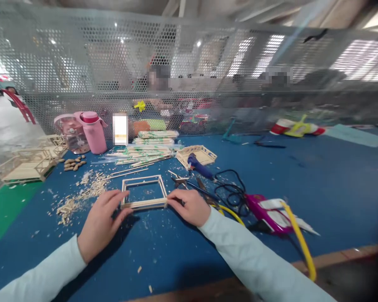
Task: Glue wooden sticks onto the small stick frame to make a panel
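A square frame of thin wooden sticks (pixel 144 180) lies on the blue table top (pixel 302 180) in front of me. My left hand (pixel 101 222) pinches the frame's near left corner. My right hand (pixel 190 205) pinches its near right corner. Both hands have their fingers closed on the near side bar. Wood chips and stick offcuts (pixel 82 195) are scattered left of the frame.
A blue glue gun (pixel 200 166) with black cable lies right of the frame, beside a stick tray (pixel 197 154). Stick bundles (pixel 145 153), a pink bottle (pixel 93 131), nuts (pixel 73 164), a finished stick model (pixel 31 161), a magenta tool (pixel 267 214) and a mesh screen (pixel 189 75) with people behind.
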Motion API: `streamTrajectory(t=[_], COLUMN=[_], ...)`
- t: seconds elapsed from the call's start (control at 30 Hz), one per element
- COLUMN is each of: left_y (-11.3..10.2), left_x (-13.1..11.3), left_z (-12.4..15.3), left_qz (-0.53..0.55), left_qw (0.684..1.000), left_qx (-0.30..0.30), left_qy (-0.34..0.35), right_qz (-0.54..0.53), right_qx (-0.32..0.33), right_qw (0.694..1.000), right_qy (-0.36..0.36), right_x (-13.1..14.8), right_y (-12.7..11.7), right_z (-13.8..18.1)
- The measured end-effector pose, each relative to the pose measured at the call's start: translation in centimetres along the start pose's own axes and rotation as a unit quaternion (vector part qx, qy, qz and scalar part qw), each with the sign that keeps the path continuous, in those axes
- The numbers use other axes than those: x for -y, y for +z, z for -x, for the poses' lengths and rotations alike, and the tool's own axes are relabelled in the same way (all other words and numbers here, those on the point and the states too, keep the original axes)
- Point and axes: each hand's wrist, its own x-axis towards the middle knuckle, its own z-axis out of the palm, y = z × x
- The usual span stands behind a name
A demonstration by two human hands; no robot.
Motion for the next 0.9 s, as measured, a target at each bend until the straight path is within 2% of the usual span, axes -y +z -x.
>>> streamTrajectory(t=[0.1,0.2,0.3,0.4,0.47,0.5,0.6,0.77,0.9], left_y=[0.9,2.2,3.0,3.2,3.1,3.1,3.0,2.9,3.2], left_x=[-2.0,-3.2,-3.3,-2.9,-2.8,-2.7,-2.8,-2.8,-2.6], left_z=[-1.2,-2.2,-2.6,-2.5,-2.5,-2.5,-2.5,-2.6,-2.9], left_qz=[-0.068,-0.104,-0.107,-0.106,-0.106,-0.106,-0.104,-0.075,0.007], left_qw=[0.989,0.979,0.977,0.976,0.975,0.975,0.975,0.98,0.991], left_qx=[0.038,0.076,0.094,0.099,0.102,0.103,0.1,0.11,0.107], left_qy=[0.127,0.156,0.159,0.164,0.167,0.168,0.167,0.145,0.084], right_qz=[0.013,0.012,-0.033,-0.062,0.012,0.092,0.166,0.196,0.203], right_qx=[0.004,0.008,0.005,-0.049,-0.09,-0.085,-0.06,0.028,0.014], right_qw=[1.0,1.0,0.999,0.989,0.971,0.953,0.924,0.893,0.892], right_qy=[0.001,0.01,0.04,0.129,0.222,0.275,0.34,0.405,0.404], right_x=[0.0,0.1,0.1,-0.8,-2.3,-3.2,-6.5,-10.3,-10.9], right_y=[0.1,0.3,0.0,-1.7,-3.6,-4.5,-6.5,-5.5,-4.5], right_z=[0.0,0.2,0.3,-0.1,-1.0,-1.6,-3.1,-3.7,-3.4])
